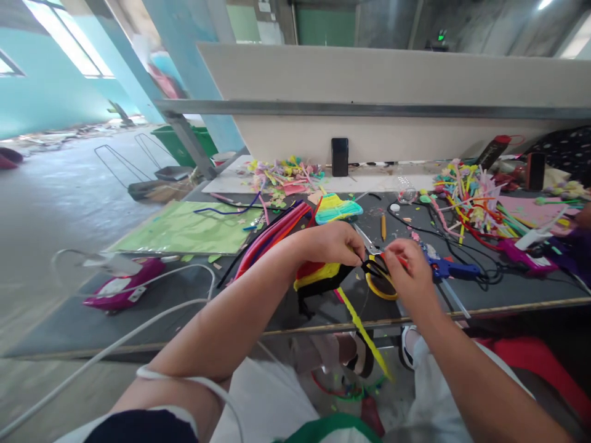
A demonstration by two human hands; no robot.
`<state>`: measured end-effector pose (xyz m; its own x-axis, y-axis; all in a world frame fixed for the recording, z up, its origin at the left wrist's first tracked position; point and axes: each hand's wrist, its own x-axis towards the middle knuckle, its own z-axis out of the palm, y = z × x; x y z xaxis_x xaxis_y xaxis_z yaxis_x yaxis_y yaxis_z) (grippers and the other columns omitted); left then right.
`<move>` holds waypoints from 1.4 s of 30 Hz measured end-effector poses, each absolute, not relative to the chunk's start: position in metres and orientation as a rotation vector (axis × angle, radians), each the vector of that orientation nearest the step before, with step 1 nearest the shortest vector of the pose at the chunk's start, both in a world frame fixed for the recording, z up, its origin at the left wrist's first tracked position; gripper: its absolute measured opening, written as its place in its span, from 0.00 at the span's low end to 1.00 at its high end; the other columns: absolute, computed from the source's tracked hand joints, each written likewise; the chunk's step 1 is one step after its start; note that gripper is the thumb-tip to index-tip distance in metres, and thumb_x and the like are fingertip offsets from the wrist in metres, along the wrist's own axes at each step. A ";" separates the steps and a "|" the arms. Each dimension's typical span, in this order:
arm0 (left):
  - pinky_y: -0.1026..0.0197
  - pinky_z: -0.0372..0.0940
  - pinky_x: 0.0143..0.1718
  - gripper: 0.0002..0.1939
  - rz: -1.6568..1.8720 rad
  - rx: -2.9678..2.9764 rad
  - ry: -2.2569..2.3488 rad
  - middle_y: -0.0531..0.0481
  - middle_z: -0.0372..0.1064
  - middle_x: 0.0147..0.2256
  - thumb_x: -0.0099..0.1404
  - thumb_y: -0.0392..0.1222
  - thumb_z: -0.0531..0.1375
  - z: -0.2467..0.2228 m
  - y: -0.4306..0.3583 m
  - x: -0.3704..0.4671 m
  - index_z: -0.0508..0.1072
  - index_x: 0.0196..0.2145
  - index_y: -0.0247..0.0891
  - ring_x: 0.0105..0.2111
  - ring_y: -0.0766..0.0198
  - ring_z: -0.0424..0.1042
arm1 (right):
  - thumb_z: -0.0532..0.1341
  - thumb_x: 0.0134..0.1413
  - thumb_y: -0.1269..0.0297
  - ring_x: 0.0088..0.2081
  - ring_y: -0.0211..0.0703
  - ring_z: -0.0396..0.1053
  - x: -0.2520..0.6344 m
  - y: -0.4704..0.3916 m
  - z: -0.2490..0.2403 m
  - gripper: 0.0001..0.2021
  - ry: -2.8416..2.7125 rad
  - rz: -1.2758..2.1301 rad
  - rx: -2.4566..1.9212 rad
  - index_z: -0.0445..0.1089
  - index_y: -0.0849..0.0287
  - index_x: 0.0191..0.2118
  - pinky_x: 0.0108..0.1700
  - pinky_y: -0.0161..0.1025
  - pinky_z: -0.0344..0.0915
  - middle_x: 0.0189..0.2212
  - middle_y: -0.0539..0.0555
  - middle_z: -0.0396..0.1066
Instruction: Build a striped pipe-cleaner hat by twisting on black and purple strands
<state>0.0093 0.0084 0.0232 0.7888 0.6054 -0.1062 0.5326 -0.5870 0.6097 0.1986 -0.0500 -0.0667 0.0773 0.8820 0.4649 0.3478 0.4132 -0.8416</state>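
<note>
My left hand (pixel 339 245) is closed, its fingertips pinching a thin black pipe cleaner (pixel 375 268). The looped black strand reaches across to my right hand (pixel 410 271), whose thumb and fingers are also pinched together on it. A bit of red shows at the right fingers; I cannot tell what it belongs to. Under my left hand is a fuzzy piece of yellow, red and black pipe cleaners (pixel 318 282), with a long yellow strand (pixel 364 332) hanging past the table edge. Scissors (pixel 382 294) with yellow handles lie beneath the hands, blades pointing away.
Pink, purple and orange pipe cleaners (pixel 263 243) lie left, near a green sheet (pixel 184 227) and a magenta power strip (pixel 124 286) with a white cable crossing my left arm. A teal-yellow fuzzy piece (pixel 339 209), phone (pixel 340 157) and blue glue gun (pixel 455 269) are around the hands.
</note>
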 end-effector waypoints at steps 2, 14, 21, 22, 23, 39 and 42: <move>0.69 0.57 0.29 0.09 0.175 2.299 0.862 0.54 0.71 0.25 0.52 0.36 0.58 0.023 0.012 0.007 0.78 0.30 0.33 0.28 0.69 0.67 | 0.61 0.51 0.63 0.40 0.45 0.66 0.201 -0.057 -0.062 0.04 -1.668 0.086 -1.078 0.70 0.56 0.32 0.48 0.46 0.56 0.34 0.53 0.71; 0.68 0.56 0.28 0.09 0.274 2.206 0.856 0.54 0.70 0.23 0.51 0.37 0.60 0.023 0.015 0.008 0.78 0.29 0.34 0.26 0.69 0.66 | 0.57 0.55 0.61 0.30 0.42 0.68 0.179 -0.057 -0.067 0.09 -1.817 0.207 -1.263 0.73 0.57 0.31 0.36 0.40 0.57 0.26 0.52 0.74; 0.69 0.56 0.27 0.08 0.180 2.239 0.839 0.55 0.70 0.23 0.50 0.36 0.59 0.018 0.020 0.014 0.78 0.28 0.35 0.25 0.69 0.66 | 0.59 0.49 0.55 0.19 0.36 0.59 0.178 -0.056 -0.066 0.12 -1.480 1.006 -1.348 0.68 0.59 0.23 0.22 0.34 0.53 0.17 0.48 0.67; 0.69 0.56 0.27 0.08 0.157 2.222 0.825 0.55 0.70 0.23 0.51 0.36 0.60 0.018 0.023 0.013 0.78 0.28 0.35 0.26 0.69 0.66 | 0.59 0.49 0.54 0.20 0.37 0.60 0.183 -0.055 -0.064 0.13 -1.528 1.003 -1.337 0.69 0.59 0.24 0.23 0.34 0.54 0.18 0.49 0.68; 0.69 0.57 0.28 0.08 0.142 2.198 0.805 0.55 0.71 0.23 0.51 0.37 0.60 0.018 0.026 0.012 0.78 0.29 0.35 0.26 0.69 0.66 | 0.58 0.51 0.54 0.22 0.38 0.63 0.189 -0.055 -0.061 0.14 -1.580 0.969 -1.327 0.71 0.59 0.25 0.25 0.34 0.56 0.20 0.49 0.70; 0.65 0.62 0.35 0.21 0.661 1.744 0.719 0.47 0.73 0.38 0.55 0.53 0.63 0.014 0.060 0.017 0.74 0.43 0.38 0.33 0.67 0.69 | 0.71 0.37 0.61 0.25 0.34 0.66 0.218 -0.034 -0.053 0.10 -0.999 1.514 -0.931 0.73 0.59 0.26 0.31 0.34 0.63 0.21 0.49 0.72; 0.63 0.63 0.36 0.26 0.861 1.508 0.777 0.43 0.72 0.43 0.57 0.59 0.59 -0.004 0.060 0.006 0.73 0.45 0.37 0.36 0.64 0.71 | 0.72 0.35 0.64 0.25 0.35 0.67 0.226 -0.031 -0.054 0.10 -0.866 1.492 -0.875 0.73 0.58 0.27 0.30 0.34 0.64 0.23 0.49 0.73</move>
